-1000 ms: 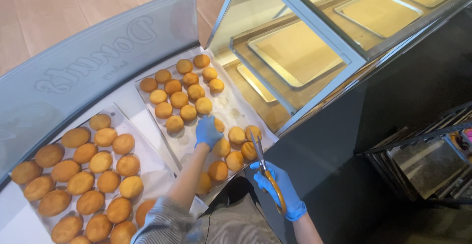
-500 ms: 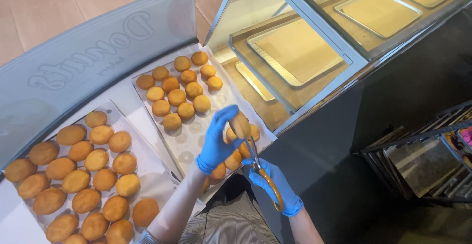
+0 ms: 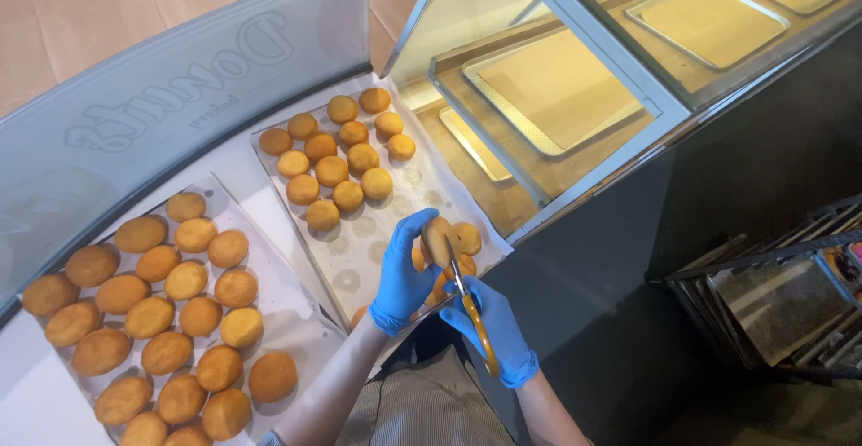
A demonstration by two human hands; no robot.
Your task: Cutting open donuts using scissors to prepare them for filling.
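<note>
Big glass display case (image 3: 575, 96) fills the far right, and inside it I count three empty metal trays (image 3: 552, 87) lined with paper. Below it, the white surface (image 3: 242, 163) carries two paper-lined sheets. The sheet (image 3: 278, 329) at the near left edge holds twenty round golden buns (image 3: 148, 316), laid in loose rows. The second sheet (image 3: 386, 235), running toward the far edge, shows twelve buns clustered at its far end, bare paper with greasy rings in the middle, and a few more at its near end, partly hidden so the count there is unclear. Two blue-gloved hands over that near end: left hand (image 3: 404, 275) with fingers wrapped around one bun (image 3: 438, 235), lifted off the paper; right hand (image 3: 489, 329) with fingers closed on one pair of orange-handled scissors (image 3: 467, 298), blades at the bun.
</note>
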